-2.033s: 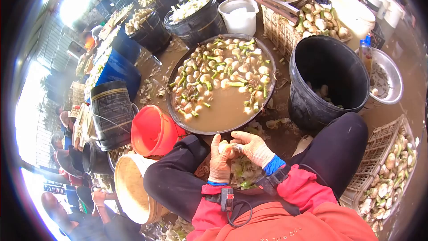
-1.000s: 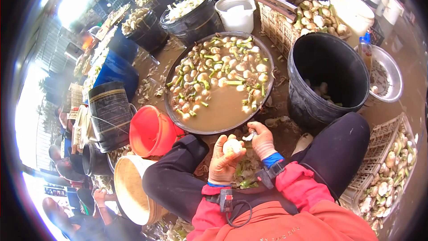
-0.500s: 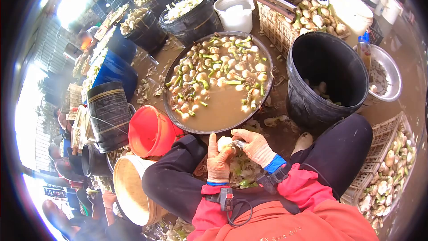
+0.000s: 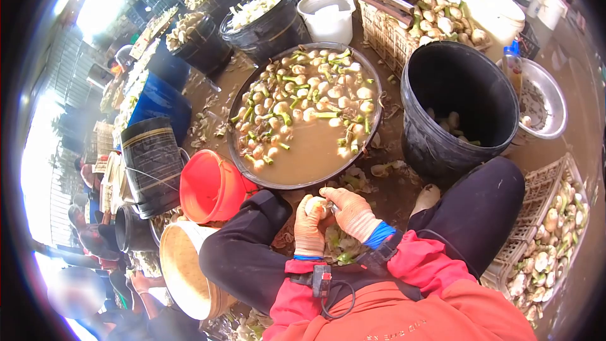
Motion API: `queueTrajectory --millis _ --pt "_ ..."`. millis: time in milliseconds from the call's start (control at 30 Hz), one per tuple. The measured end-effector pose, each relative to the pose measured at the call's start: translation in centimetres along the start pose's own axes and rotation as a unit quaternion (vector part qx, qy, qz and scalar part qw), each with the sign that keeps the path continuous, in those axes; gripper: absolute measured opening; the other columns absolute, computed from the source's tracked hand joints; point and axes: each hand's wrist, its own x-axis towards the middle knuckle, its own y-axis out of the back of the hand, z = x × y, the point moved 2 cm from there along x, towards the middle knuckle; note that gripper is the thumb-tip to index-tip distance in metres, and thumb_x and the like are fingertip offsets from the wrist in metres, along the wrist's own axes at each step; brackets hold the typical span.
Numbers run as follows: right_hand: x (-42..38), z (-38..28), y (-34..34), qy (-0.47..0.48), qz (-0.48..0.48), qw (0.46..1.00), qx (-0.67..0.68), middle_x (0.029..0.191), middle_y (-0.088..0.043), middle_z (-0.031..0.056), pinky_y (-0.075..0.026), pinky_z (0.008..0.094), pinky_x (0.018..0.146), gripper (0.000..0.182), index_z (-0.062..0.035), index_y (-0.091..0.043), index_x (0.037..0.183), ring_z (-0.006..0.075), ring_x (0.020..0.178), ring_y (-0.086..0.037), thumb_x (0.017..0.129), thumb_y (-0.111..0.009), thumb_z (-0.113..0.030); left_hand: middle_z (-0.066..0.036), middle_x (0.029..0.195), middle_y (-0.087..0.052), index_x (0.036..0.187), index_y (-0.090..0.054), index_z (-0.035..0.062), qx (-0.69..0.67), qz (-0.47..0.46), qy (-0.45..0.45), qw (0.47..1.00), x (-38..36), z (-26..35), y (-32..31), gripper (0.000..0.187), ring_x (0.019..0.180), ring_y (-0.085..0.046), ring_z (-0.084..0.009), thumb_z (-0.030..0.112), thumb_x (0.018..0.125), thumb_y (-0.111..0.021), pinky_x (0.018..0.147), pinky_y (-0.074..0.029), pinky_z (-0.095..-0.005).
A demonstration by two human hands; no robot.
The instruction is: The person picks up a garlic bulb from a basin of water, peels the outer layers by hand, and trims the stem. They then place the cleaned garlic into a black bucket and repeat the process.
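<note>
My left hand (image 4: 309, 230), in an orange-stained knit glove, is closed around a white garlic bulb (image 4: 315, 206) between my knees. Close against it, my gloved right hand (image 4: 355, 215) grips a small knife (image 4: 333, 208); only a bit of its metal shows, and the thumb lies near the top of the bulb. Just beyond both hands stands a wide round tub (image 4: 303, 185) of brown water. Many bulbs with green stem stubs (image 4: 314, 113) float in it, mostly toward the far side. Pale peelings (image 4: 344, 243) lie below my hands.
At right stand a large black bucket (image 4: 416, 123) with a few bulbs inside, a metal basin (image 4: 555, 123) and a crate (image 4: 527, 221) of bulbs. A red bucket (image 4: 211, 186) and a cream bucket (image 4: 180, 265) sit at left. Other people work at far left, one hand (image 4: 140, 283) showing.
Both hands have drawn closer together around the bulb, the right thumb shifting left over it. The view has shifted slightly; the tub and buckets stay in place.
</note>
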Motion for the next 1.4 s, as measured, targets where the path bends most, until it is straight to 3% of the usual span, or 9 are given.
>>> queueTrajectory --millis 333,400,533,700,867,933,1133,1267,1400 --pt "0.9 3.5 0.5 -0.07 0.019 0.993 0.099 0.105 -0.06 0.0112 -0.047 0.0314 0.082 0.045 -0.0104 -0.057 0.116 0.024 0.092 -0.059 0.072 -0.064 -0.001 -0.013 0.105 -0.059 0.125 -0.043 0.005 -0.102 -0.2 0.13 0.966 -1.8 2.2 -2.2 0.05 0.078 -0.063 -0.0224 0.02 0.083 -0.065 0.054 -0.053 -0.0282" --pt "0.9 4.9 0.2 -0.177 0.037 0.97 0.161 0.106 -0.06 0.0108 -0.046 0.0282 0.083 0.046 -0.0092 -0.058 0.115 0.0205 0.095 -0.059 0.073 -0.062 0.007 -0.013 0.102 -0.06 0.118 -0.05 0.0052 -0.099 -0.171 0.131 0.972 -1.4 1.8 -1.3 0.041 0.073 -0.063 -0.0223 0.023 0.084 -0.064 0.051 -0.05 -0.0264" --pt "0.4 2.5 0.1 -0.078 0.015 0.936 0.342 0.102 -0.063 0.0105 -0.046 0.0272 0.082 0.042 -0.0085 -0.057 0.117 0.0186 0.096 -0.06 0.078 -0.057 0.008 -0.005 0.094 -0.062 0.104 -0.057 0.0081 -0.13 -0.06 0.154 0.978 -0.4 0.8 0.6 0.027 0.069 -0.06 -0.0163 0.026 0.085 -0.063 0.048 -0.043 -0.0219" --pt "-0.3 0.0 0.9 -0.095 -0.035 0.977 0.189 0.105 -0.063 0.0132 -0.046 0.0275 0.085 0.042 -0.0058 -0.057 0.117 0.0194 0.098 -0.06 0.078 -0.056 0.009 0.0 0.087 -0.056 0.113 -0.051 0.0075 -0.054 -0.045 0.094 0.993 -0.2 0.3 0.1 0.033 0.064 -0.048 -0.0079 0.014 0.084 -0.065 0.047 -0.037 -0.0189" --pt "-0.7 -2.5 1.5 -0.06 -0.097 0.991 -0.076 0.103 -0.06 0.0146 -0.047 0.0366 0.083 0.041 -0.0088 -0.056 0.116 0.0331 0.096 -0.058 0.076 -0.054 0.001 0.001 0.082 -0.054 0.127 -0.044 0.0064 0.097 -0.018 0.09 0.991 -0.5 0.2 0.2 0.056 0.056 -0.046 -0.0059 0.006 0.076 -0.069 0.042 -0.033 -0.0171" --pt "-0.8 -1.7 1.1 -0.042 -0.09 0.993 -0.067 0.103 -0.059 0.0165 -0.047 0.0412 0.08 0.037 -0.0141 -0.056 0.115 0.0363 0.095 -0.058 0.078 -0.056 -0.011 0.001 0.081 -0.053 0.127 -0.045 0.0066 0.104 -0.034 0.102 0.989 -0.2 0.5 0.6 0.057 0.056 -0.046 -0.0057 0.004 0.075 -0.069 0.041 -0.033 -0.017" --pt "-1.0 -1.5 1.7 0.031 -0.019 0.999 0.002 0.1 -0.058 0.0145 -0.046 0.0384 0.081 0.037 -0.0088 -0.057 0.11 0.0342 0.094 -0.057 0.075 -0.055 0.002 -0.001 0.083 -0.056 0.132 -0.042 0.0077 0.062 -0.096 0.117 0.987 0.1 2.0 0.5 0.067 0.054 -0.046 -0.0056 0.003 0.071 -0.069 0.041 -0.033 -0.0166" --pt "-0.5 0.8 1.1 0.06 0.051 0.997 0.009 0.101 -0.059 0.0159 -0.046 0.0401 0.082 0.037 -0.011 -0.056 0.112 0.0353 0.096 -0.057 0.076 -0.057 -0.007 -0.005 0.085 -0.058 0.14 -0.031 0.0086 -0.009 -0.242 0.169 0.955 -1.7 2.8 -2.4 0.081 0.057 -0.052 -0.0099 0.006 0.07 -0.071 0.046 -0.039 -0.0177" --pt "1.2 4.6 1.9 -0.082 0.132 0.986 0.057 0.093 -0.062 0.0105 -0.048 0.0299 0.074 0.032 -0.0069 -0.059 0.109 0.0215 0.083 -0.059 0.079 -0.056 0.005 -0.018 0.114 -0.053 0.142 -0.025 0.0134 -0.107 -0.294 0.166 0.935 -2.9 2.0 -3.0 0.083 0.087 -0.062 -0.0277 0.004 0.072 -0.07 0.067 -0.055 -0.0336"
